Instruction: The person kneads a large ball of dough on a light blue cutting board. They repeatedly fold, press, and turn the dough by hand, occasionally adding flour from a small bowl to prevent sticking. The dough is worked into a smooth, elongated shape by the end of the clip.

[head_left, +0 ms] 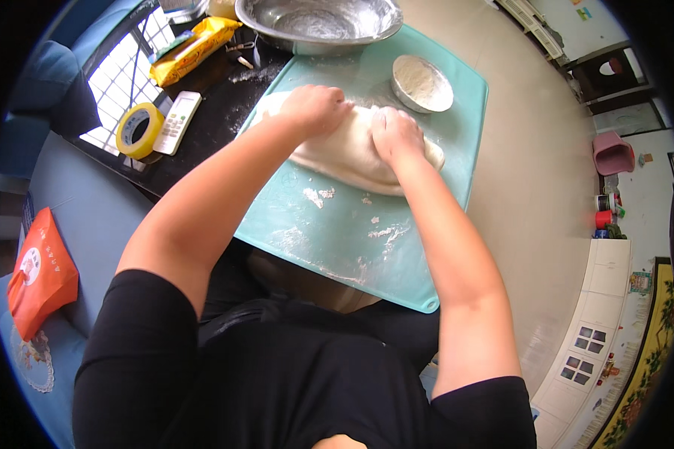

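A large lump of white dough (pixel 337 156) lies across a pale green mat (pixel 292 217), long from left to right. My left hand (pixel 314 110) presses on its far left part, fingers curled over it. Closer to its right end, my right hand (pixel 396 136) grips the dough with bent fingers sunk into a fold. The fingertips of both hands are partly hidden. Just beyond my right hand stands a small metal bowl (pixel 406 99) with flour in it. Crumbs of dough and smears of flour mark the mat on the near side.
A wide metal basin (pixel 307 43), dusted with flour, stands at the far edge. On the black table (pixel 221 112) to the left are a yellow tape roll (pixel 156 131), a white remote control (pixel 177 123) and a yellow packet (pixel 195 52). An orange bag (pixel 43 277) rests at far left.
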`<state>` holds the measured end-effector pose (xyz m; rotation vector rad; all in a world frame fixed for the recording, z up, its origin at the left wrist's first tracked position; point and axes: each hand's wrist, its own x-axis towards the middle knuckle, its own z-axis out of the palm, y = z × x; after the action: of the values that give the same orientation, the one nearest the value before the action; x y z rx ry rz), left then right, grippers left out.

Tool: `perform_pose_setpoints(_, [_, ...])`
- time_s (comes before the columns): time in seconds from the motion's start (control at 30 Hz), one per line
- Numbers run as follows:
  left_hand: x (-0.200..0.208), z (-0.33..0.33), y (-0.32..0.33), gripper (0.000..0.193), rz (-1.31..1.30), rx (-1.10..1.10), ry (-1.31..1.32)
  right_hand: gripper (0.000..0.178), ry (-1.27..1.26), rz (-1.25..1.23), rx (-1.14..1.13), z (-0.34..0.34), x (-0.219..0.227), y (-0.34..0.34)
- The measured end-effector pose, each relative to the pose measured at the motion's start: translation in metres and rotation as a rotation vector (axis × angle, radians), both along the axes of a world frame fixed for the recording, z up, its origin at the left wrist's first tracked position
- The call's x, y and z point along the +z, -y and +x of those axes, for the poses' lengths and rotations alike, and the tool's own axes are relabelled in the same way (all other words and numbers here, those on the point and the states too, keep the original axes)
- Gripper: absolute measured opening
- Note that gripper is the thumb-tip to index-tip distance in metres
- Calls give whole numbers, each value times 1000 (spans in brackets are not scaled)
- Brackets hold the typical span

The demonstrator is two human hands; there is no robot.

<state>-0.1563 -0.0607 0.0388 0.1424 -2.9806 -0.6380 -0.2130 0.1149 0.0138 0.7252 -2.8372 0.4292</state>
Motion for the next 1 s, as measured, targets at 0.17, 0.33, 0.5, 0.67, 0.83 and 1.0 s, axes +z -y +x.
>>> perform_pose_setpoints(0.17, [13, 66, -60, 30, -113, 69, -325, 33, -166, -81, 122, 72, 39, -32])
perform_pose_setpoints(0.33, [-26, 131, -82, 44, -156, -54, -597, 49, -273, -39, 153, 124, 5, -69])
perform_pose_setpoints(0.5, [-57, 134, -90, 55, -203, -35, -660, 57, -404, -104, 168, 134, -20, -75])
perform_pose_setpoints(0.67, [-45, 97, -82, 53, -211, -22, -516, 56, -235, -123, 173, 94, -8, -69])
perform_pose_setpoints(0.83, [-23, 34, -72, 35, -209, 50, -382, 40, 89, -39, 27, 35, 13, -46])
perform_pose_setpoints(1.0, [-32, -26, -60, 31, -212, 128, -336, 36, 99, -248, 31, -6, 6, -31])
